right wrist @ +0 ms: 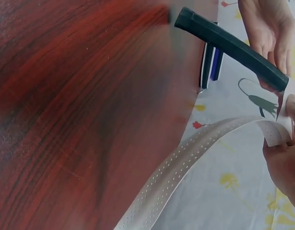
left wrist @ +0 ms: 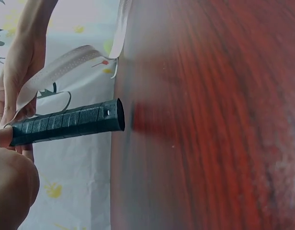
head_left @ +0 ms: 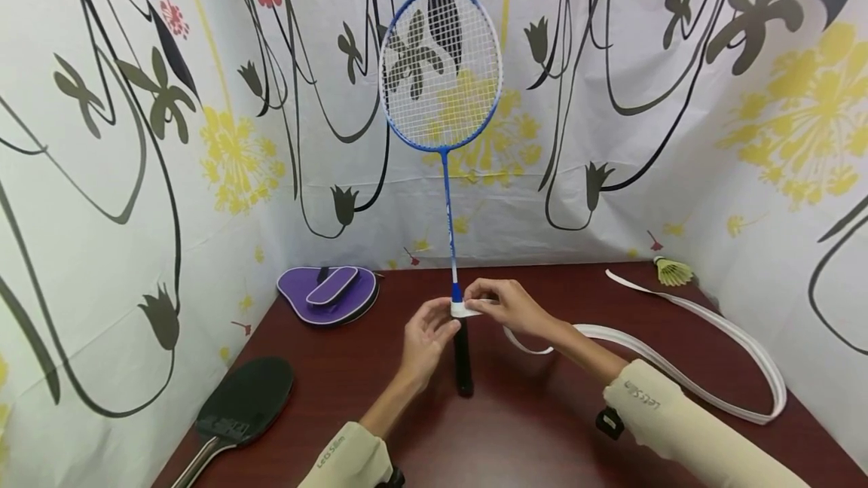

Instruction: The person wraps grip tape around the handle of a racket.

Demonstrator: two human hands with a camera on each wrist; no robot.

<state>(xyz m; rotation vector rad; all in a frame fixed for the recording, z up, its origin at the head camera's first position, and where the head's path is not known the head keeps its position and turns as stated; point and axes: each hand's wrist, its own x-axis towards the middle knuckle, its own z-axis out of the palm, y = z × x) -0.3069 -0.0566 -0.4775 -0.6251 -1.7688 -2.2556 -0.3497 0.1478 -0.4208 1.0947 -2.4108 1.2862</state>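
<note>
A blue and white badminton racket (head_left: 448, 209) stands upright, head up, its black handle (head_left: 463, 360) above the table. White perforated tape (head_left: 459, 310) lies around the handle's top, just under the blue cone. My left hand (head_left: 423, 341) holds the racket there, its fingers and thumb curled at the wrapped part. With thumb and fingers my right hand (head_left: 511, 307) pinches the tape at the right side of the handle. The tape's long tail (right wrist: 186, 148) hangs away from the right hand in the right wrist view. In the left wrist view the black handle (left wrist: 66, 123) shows its end cap.
On the dark red table (head_left: 434, 450), a purple case (head_left: 298, 292) lies back left and a black table tennis bat (head_left: 247, 401) front left. The tape's loose length (head_left: 732, 330) curves across the right side. A yellow shuttlecock (head_left: 673, 272) sits back right. Patterned cloth (head_left: 325, 149) hangs behind.
</note>
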